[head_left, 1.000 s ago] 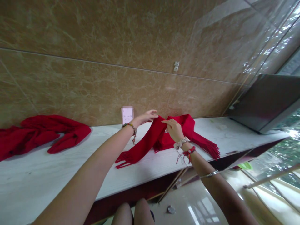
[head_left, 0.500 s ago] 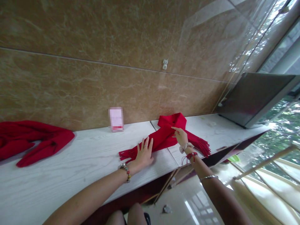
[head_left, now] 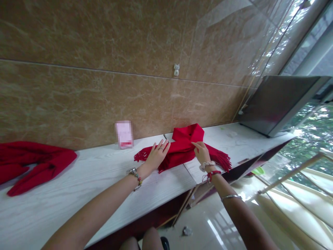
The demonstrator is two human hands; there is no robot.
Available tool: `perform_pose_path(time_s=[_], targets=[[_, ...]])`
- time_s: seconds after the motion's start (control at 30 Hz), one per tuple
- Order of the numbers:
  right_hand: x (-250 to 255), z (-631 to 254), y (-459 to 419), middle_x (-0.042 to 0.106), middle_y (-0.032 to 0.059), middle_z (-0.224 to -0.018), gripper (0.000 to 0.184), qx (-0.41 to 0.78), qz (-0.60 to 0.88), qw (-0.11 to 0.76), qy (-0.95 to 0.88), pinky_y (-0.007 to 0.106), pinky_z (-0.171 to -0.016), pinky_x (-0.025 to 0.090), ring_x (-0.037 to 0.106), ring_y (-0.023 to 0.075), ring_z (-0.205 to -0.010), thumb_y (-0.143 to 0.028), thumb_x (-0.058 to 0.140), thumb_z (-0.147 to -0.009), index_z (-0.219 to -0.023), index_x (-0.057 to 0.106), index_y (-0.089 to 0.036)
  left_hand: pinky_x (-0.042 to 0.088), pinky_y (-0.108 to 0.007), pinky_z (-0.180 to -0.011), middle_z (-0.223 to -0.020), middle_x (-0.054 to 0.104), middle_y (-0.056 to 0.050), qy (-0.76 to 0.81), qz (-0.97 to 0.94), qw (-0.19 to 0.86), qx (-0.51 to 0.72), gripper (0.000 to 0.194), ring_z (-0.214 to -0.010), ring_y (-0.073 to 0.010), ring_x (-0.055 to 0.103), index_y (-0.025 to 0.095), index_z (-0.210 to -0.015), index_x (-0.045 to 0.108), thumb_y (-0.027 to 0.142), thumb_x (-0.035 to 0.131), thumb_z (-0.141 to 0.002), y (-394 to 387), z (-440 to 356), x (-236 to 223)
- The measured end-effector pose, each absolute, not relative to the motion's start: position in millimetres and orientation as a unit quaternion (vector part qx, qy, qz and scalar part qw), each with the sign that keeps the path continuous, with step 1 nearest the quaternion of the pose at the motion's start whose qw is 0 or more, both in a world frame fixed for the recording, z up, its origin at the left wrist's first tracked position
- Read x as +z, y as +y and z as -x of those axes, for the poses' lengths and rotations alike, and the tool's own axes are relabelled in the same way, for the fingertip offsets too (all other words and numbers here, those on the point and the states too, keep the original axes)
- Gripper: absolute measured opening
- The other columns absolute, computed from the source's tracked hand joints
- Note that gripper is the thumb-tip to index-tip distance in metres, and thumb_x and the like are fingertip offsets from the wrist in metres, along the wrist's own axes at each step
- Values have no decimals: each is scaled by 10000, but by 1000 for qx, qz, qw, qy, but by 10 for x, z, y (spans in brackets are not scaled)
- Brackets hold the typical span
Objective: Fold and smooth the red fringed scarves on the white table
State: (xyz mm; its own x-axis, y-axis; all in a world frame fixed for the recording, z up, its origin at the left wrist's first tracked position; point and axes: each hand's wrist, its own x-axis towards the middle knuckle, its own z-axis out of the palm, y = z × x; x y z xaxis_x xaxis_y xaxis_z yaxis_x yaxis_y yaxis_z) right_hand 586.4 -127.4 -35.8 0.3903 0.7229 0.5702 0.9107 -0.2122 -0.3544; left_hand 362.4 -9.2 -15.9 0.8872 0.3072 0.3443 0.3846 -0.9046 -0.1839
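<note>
A red fringed scarf point(head_left: 179, 151) lies on the white wood-grain counter, its ends crossed below a loop near the wall. My left hand point(head_left: 156, 154) rests on the left end with its fingers stretched out, open. At the crossing, my right hand point(head_left: 202, 152) has curled fingers, with thumb and index finger closed on the cloth. The fringe of the right end point(head_left: 225, 161) hangs toward the counter's front edge. Part of the left end is covered by my left hand.
Another red cloth point(head_left: 47, 163) lies at the left of the white counter point(head_left: 104, 173). A blurred pink box point(head_left: 124, 134) stands by the tiled wall. At the far right sits a grey boxy appliance point(head_left: 281, 104). A small white cat figure point(head_left: 176, 69) is on the wall.
My left hand has moved up over the scarf's left end, and that end now lies more level, with a fold of cloth spread below. My right hand stays at the crossing.
</note>
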Motion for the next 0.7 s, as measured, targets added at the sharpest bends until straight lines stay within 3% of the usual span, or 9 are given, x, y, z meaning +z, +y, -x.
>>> perform_pose_path(time_s=[0.2, 0.33, 0.43, 0.57, 0.7], targets=[[-533, -5920, -1285, 570, 82, -1137, 469, -115, 764, 232, -591, 306, -835, 483, 581, 179, -935, -55, 366, -742, -1144, 559, -199, 373, -445, -946, -1384, 308, -146, -170, 978, 95, -78, 522, -1279, -255, 256, 140, -1322, 322, -3, 246, -827, -272, -3621, -403], [-531, -6001, -1249, 553, 52, -1182, 526, -116, 737, 241, -620, 302, -849, 483, 563, 165, -986, -64, 317, -761, -1237, 474, -222, 319, -431, -989, -1399, 284, -129, -161, 977, 111, -82, 498, -1282, -241, 252, 164, -1303, 352, 9, 278, -836, -227, -3587, -343], [-559, -6040, -1227, 541, 43, -1204, 550, -91, 745, 231, -619, 271, -769, 514, 585, 155, -929, -56, 310, -757, -1256, 453, -237, 316, -442, -986, -1406, 264, -132, -155, 981, 104, -51, 502, -1283, -245, 249, 164, -1311, 336, 6, 273, -838, -224, -3577, -323], [-620, -6018, -1215, 525, 55, -1221, 518, -73, 763, 210, -607, 266, -781, 502, 587, 145, -917, -47, 340, -763, -1220, 491, -238, 309, -452, -985, -1415, 234, -142, -162, 984, 74, -25, 528, -1290, -260, 221, 142, -1325, 309, -15, 265, -823, -265, -3576, -360], [-552, -5944, -1223, 533, 80, -1165, 292, -115, 796, 220, -552, 345, -828, 468, 552, 164, -957, -191, 440, -854, -1131, 531, -200, 266, -454, -1007, -1410, 254, -135, -152, 986, 46, -42, 559, -1295, -264, 207, 139, -1316, 331, 1, 355, -775, -269, -3599, -323]])
